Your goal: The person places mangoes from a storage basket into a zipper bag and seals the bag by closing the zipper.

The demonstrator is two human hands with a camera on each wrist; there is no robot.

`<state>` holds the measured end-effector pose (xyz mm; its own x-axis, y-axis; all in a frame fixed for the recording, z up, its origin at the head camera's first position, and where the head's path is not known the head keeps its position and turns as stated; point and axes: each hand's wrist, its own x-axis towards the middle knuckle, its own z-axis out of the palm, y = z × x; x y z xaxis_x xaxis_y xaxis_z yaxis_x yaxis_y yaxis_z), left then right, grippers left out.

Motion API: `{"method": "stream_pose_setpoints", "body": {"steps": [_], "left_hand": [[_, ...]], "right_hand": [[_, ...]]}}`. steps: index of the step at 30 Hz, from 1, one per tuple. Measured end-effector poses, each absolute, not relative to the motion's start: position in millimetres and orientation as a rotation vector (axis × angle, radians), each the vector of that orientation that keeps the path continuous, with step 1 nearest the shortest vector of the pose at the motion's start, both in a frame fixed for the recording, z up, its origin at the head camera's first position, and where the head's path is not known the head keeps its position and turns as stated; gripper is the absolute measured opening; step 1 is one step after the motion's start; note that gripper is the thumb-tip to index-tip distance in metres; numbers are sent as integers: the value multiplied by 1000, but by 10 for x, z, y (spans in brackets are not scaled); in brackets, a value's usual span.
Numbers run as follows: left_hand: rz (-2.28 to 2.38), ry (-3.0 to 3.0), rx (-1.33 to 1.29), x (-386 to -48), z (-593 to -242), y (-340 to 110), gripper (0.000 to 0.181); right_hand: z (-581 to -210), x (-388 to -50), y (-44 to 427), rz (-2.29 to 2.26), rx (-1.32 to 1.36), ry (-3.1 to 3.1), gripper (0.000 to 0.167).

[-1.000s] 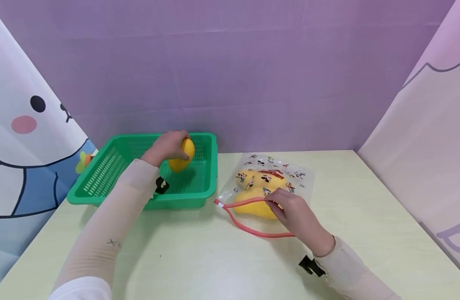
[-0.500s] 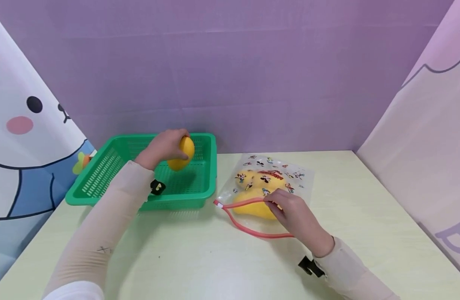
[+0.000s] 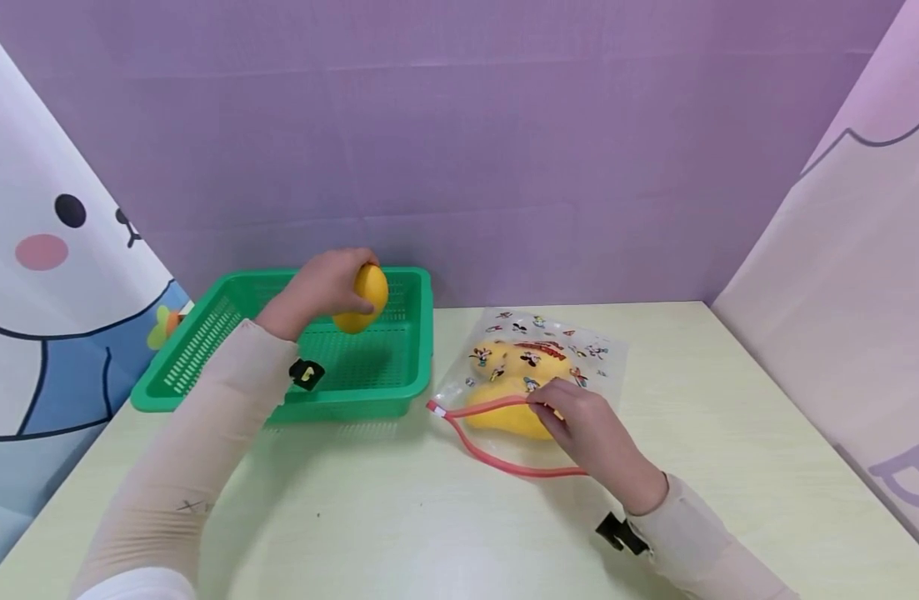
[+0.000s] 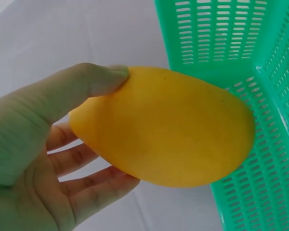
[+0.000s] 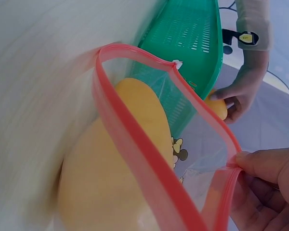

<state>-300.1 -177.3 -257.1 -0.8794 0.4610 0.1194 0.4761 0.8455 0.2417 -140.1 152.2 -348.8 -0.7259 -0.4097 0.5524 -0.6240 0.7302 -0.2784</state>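
A yellow mango [image 4: 168, 130] is gripped in my left hand [image 3: 320, 287], thumb on one side and fingers on the other, held above the green plastic basket [image 3: 427, 333]. On the table to the right lies a clear zip bag [image 3: 612, 358] printed with cartoon figures. Its red zip edge [image 3: 496, 459] gapes, and yellow mangoes [image 5: 111, 178] are inside. With thumb and fingers my right hand [image 3: 590, 429] pinches the far lip of that red edge, as the right wrist view also shows.
The pale table [image 3: 429, 533] runs up to a purple cloth wall [image 3: 466, 150]. Printed cloth panels close off the left and right sides. The basket's slotted walls stand left of the bag.
My left hand has lifted the mango slightly and shifted a little to the left. My right hand and the bag stay put.
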Motion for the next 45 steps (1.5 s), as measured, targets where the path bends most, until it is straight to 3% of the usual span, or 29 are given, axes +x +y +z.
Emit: {"method": "stream_pose_setpoints", "body": {"steps": [45], "left_hand": [[-380,-2780,-910,-2460,-2379,-1608,52]], "right_hand": [[-3482,-1386,1537,642,776,-2507,21]]}}
